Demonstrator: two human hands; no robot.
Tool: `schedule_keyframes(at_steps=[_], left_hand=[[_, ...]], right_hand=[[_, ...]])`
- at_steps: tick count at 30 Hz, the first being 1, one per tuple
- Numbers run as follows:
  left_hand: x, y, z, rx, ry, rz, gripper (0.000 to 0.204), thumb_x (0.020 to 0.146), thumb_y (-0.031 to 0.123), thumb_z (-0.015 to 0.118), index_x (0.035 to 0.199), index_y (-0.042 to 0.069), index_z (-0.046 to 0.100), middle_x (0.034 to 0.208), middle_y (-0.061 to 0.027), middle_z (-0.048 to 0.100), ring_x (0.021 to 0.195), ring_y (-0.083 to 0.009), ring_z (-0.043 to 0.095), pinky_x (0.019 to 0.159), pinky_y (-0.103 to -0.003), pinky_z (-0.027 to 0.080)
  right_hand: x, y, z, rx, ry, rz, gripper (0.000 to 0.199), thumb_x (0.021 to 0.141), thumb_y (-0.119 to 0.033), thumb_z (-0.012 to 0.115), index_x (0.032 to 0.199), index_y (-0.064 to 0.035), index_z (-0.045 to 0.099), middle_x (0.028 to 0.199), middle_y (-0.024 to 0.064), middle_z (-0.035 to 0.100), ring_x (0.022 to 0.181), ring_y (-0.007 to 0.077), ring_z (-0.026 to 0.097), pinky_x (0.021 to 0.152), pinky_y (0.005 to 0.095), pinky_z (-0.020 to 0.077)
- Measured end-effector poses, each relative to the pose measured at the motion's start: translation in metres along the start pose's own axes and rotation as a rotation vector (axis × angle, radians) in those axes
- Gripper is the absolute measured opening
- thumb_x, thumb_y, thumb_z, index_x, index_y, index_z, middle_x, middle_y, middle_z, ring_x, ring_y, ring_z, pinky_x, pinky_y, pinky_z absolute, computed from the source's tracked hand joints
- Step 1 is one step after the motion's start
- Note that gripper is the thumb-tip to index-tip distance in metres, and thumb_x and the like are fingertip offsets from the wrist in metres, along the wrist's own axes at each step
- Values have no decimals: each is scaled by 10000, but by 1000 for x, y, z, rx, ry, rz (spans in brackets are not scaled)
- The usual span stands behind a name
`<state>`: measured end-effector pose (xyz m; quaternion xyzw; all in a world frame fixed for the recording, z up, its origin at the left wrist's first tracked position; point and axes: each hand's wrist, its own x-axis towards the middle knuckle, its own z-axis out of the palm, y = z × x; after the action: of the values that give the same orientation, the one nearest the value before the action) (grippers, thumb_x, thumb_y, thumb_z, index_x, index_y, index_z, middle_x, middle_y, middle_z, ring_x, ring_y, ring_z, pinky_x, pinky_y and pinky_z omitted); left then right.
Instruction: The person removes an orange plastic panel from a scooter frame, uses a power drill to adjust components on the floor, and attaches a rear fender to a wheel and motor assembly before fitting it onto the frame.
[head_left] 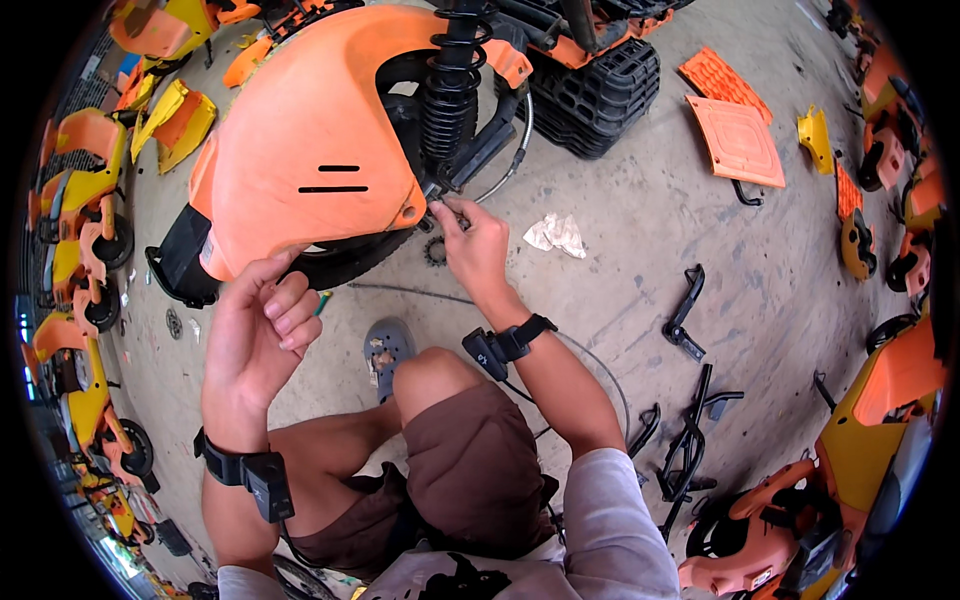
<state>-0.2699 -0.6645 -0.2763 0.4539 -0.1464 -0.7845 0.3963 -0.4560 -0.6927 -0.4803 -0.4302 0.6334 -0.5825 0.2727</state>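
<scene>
Orange rear fender of a scooter fills the upper left of the head view, curved over a black tyre whose edge shows beneath it. Just right of the fender a black coil shock absorber runs down to a mount at the wheel hub, with a thin cable looping beside it.

The right hand reaches up to that lower mount, its thumb and forefinger pinched on a small fastener too small to identify. The left hand hovers just below the fender's lower rim, fingers curled loosely inward and grasping nothing that shows. Both wrists wear black bands with small devices.

The person crouches on a concrete floor, a knee in brown shorts between the forearms, a grey clog on the foot beyond it. A crumpled white rag lies near the right hand. Black metal brackets lie well apart to the right, and flat orange panels lie farther up. More orange and yellow scooter bodies crowd the left edge.
</scene>
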Motion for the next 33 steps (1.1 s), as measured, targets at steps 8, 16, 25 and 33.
schedule_keyframes(at_steps=[8,16,25,33], left_hand=[[1,0,1,-9,-2,-7,245,931,145,493,1129,19,566,556,36,294,503,-85,300,438,-233,262],[-1,1,-3,-22,2,-9,218,926,150,504,1100,37,574,554,40,294,499,-84,293,434,-235,254],[1,0,0,-11,22,-5,192,922,144,509,1081,52,567,550,48,291,489,-77,277,435,-232,246],[0,0,3,-6,19,-1,195,921,138,509,1088,56,566,555,44,292,496,-77,283,436,-231,250]], right_hand=[[2,3,-1,-34,-38,-73,235,846,-185,690,931,34,680,802,187,680,678,291,660,629,345,502],[3,8,3,-282,-60,-276,184,864,-164,647,954,-3,639,857,198,651,701,391,617,592,430,494],[2,5,7,5,-163,65,215,917,-205,589,929,8,616,755,233,607,677,416,592,588,444,457],[6,14,4,-187,-99,-269,222,926,-223,577,887,-4,576,813,201,606,695,426,581,603,476,457]])
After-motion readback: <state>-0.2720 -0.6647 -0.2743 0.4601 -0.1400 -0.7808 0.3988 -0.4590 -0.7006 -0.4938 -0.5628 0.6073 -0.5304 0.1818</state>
